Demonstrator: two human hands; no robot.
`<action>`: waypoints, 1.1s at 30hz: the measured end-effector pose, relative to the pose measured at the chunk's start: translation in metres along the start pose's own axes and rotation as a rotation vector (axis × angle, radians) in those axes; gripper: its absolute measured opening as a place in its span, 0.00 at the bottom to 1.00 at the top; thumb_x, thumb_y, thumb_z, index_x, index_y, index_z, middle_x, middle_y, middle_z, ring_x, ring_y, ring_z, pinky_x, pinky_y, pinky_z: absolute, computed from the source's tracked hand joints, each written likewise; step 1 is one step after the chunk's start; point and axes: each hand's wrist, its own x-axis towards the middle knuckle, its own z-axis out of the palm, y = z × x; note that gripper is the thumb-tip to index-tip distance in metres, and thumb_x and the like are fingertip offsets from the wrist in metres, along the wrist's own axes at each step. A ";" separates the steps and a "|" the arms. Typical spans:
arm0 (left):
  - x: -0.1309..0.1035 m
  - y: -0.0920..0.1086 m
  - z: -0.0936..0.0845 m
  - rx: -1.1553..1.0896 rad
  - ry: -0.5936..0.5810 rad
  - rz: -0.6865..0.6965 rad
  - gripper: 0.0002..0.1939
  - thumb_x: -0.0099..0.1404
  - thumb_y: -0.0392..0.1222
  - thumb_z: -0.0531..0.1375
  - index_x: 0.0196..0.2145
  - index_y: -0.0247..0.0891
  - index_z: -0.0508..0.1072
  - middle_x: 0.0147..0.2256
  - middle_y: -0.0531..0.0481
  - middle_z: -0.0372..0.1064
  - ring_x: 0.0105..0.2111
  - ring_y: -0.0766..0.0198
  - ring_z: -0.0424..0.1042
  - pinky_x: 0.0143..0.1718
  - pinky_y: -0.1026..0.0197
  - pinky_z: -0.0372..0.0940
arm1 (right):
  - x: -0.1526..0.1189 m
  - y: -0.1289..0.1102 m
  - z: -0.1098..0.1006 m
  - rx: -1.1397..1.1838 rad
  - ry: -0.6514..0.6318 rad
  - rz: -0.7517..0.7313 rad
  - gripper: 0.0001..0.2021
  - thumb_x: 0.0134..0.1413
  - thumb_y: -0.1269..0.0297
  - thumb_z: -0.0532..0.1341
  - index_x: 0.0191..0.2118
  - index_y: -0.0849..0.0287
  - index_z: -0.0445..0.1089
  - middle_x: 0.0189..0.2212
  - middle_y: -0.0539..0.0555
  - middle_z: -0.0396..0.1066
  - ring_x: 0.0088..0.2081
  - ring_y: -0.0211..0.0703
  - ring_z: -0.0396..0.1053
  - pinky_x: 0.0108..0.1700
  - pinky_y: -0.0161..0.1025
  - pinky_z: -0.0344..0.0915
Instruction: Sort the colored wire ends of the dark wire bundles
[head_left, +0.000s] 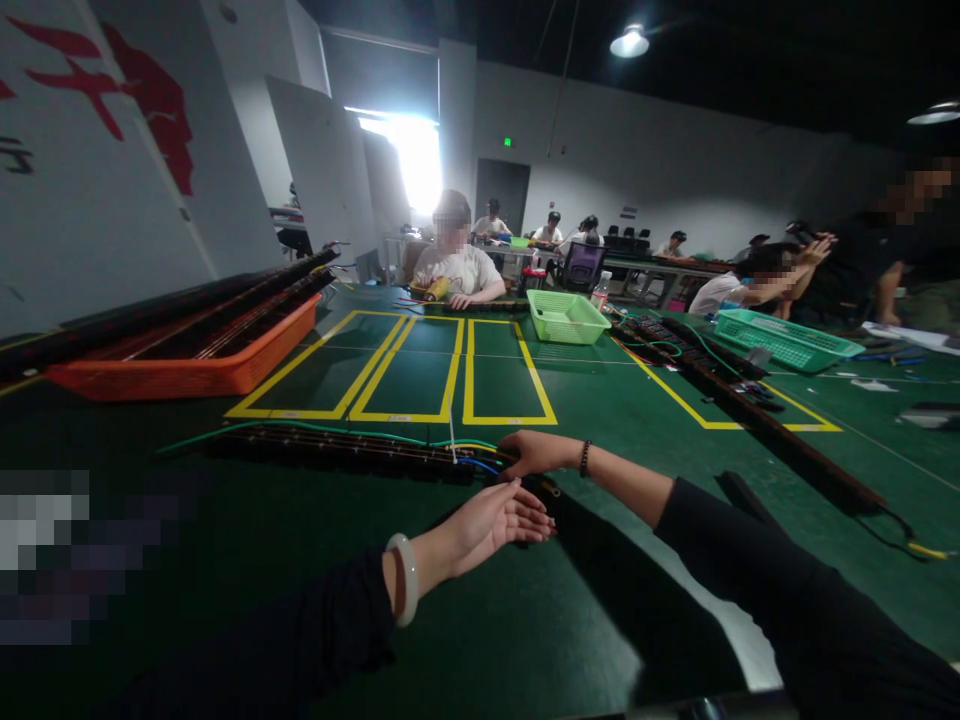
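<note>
A long dark strip with wires along it lies on the green table. A green wire runs along its far side and beyond its left end. A white cable tie sticks up from the strip near its right end. There, my right hand has its fingers closed over the coloured wires; the fingertips are partly hidden. My left hand is just in front, palm turned sideways, fingers stretched out and holding nothing. A ring terminal shows beside my hands.
An orange tray with long dark strips stands at the left. Yellow tape frames mark the table. Green baskets and another strip with wires lie farther right. Across the table sits a person with a yellow tool.
</note>
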 end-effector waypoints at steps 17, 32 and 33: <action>0.005 -0.001 -0.006 -0.252 0.012 0.013 0.28 0.64 0.57 0.50 0.49 0.28 0.63 0.44 0.33 0.69 0.43 0.54 0.71 0.53 0.50 0.58 | -0.014 -0.021 0.004 -0.149 0.124 0.145 0.15 0.52 0.57 0.57 0.23 0.64 0.70 0.17 0.48 0.64 0.21 0.31 0.56 0.24 0.31 0.49; 0.010 -0.002 0.003 -0.408 0.304 0.133 0.08 0.66 0.41 0.53 0.37 0.35 0.69 0.37 0.46 0.72 0.39 0.63 0.71 0.44 0.61 0.65 | -0.031 -0.059 0.053 -0.953 0.336 -0.072 0.07 0.55 0.74 0.56 0.36 0.67 0.71 0.31 0.60 0.70 0.32 0.45 0.64 0.34 0.41 0.58; 0.010 -0.001 0.005 -0.423 0.329 0.138 0.08 0.66 0.40 0.53 0.37 0.35 0.69 0.36 0.47 0.72 0.38 0.64 0.71 0.43 0.62 0.66 | -0.032 -0.060 0.056 -0.979 0.353 -0.085 0.07 0.55 0.74 0.55 0.36 0.68 0.71 0.31 0.60 0.69 0.32 0.46 0.64 0.34 0.41 0.58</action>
